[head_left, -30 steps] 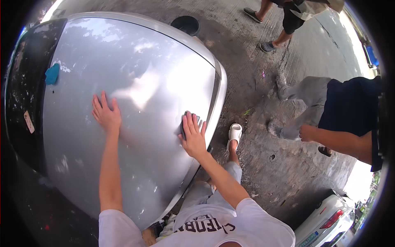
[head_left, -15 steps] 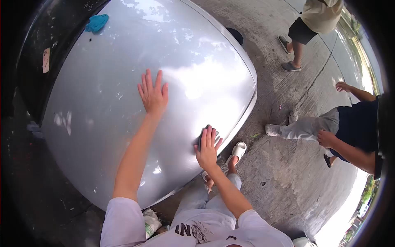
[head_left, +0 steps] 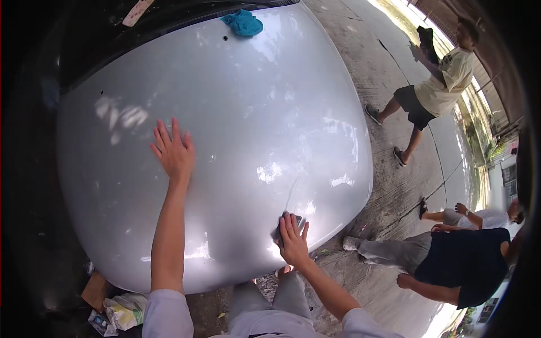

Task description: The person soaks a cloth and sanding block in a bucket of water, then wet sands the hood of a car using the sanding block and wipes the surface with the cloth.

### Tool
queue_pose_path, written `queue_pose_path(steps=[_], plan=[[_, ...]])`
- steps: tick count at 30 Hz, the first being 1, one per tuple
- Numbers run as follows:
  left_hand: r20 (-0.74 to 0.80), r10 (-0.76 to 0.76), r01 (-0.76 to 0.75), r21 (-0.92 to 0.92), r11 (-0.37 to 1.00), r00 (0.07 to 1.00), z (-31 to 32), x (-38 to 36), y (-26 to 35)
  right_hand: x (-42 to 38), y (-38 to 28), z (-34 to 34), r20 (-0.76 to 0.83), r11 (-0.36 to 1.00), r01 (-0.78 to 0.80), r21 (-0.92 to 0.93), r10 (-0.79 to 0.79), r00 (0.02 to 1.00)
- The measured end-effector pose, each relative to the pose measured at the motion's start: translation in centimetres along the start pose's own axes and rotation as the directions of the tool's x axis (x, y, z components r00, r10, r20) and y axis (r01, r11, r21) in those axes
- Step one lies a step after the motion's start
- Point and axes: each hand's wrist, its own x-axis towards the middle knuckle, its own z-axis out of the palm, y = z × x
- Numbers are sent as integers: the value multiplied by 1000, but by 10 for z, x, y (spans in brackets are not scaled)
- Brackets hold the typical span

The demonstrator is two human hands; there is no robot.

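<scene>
A silver car hood [head_left: 225, 96] fills the middle of the view, with bright reflections on it. My left hand [head_left: 176, 153] lies flat on its left part, fingers spread, holding nothing. Near the hood's front edge, my right hand [head_left: 293, 241] rests over a dark block [head_left: 280, 231], pressing it on the surface. Most of the block is hidden under the palm and fingers. At the top of the hood, by the windshield, lies a crumpled blue cloth [head_left: 243, 23].
A phone-like item [head_left: 137, 12] lies on the dark windshield. A cardboard piece [head_left: 94, 291] and a plastic bag [head_left: 125, 310] are on the ground at lower left. A person in a light shirt [head_left: 445, 81] and others in dark [head_left: 462, 262] and white tops stand at the right.
The view has turned, so the hood and blue cloth appear shifted right. My right hand and the block appear lower in view. The person in the light shirt has come further into view.
</scene>
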Motion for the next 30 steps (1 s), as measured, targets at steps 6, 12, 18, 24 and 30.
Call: queue_pose_path(steps=[6, 12, 18, 24, 30], plan=[[10, -19, 19, -47, 999, 1000, -22, 5, 14, 387, -8, -146, -310, 977, 199, -73, -212, 927], [50, -41, 45, -81, 996, 998, -21, 7, 15, 301, -17, -107, -259, 976, 186, -115, -210, 943], [56, -61, 65, -62, 996, 997, -34, -7, 10, 94, -20, -60, 76, 973, 209, -99, -202, 976], [49, -51, 56, -106, 993, 997, -31, 0, 9, 458, -61, -159, -255, 967, 238, -92, -253, 933], [54, -46, 53, -138, 989, 998, -34, 0, 11, 364, -63, -124, -315, 975, 189, -120, -218, 924]])
